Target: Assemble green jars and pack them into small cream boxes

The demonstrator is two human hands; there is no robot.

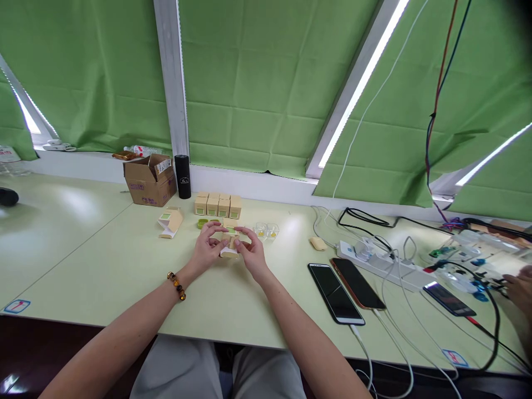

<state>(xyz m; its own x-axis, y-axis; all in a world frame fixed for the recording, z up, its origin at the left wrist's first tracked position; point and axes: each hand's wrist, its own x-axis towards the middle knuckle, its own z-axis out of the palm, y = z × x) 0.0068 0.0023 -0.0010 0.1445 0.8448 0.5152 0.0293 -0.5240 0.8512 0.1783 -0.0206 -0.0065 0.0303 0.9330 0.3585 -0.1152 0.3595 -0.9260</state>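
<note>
Between both hands is a small kraft cardboard box (229,251), partly folded, with a pale flap toward me. My left hand (206,245) grips its left side, fingers bent over it. My right hand (253,254) pinches it from the right, thumb on the front. Just behind the left fingers lie green round pieces (202,223), partly covered. To the right of my right hand stand small clear cups (272,230) with something yellow inside. Several closed kraft boxes (212,205) stand in a row behind. A partly folded box (170,221) lies to the left.
At the back left are an open carton (150,180) and a black cylinder (182,176). On the right lie phones (336,293), a power strip (382,265) and tangled cables. Another person's hand (520,288) shows at the far right edge, near clear and blue items.
</note>
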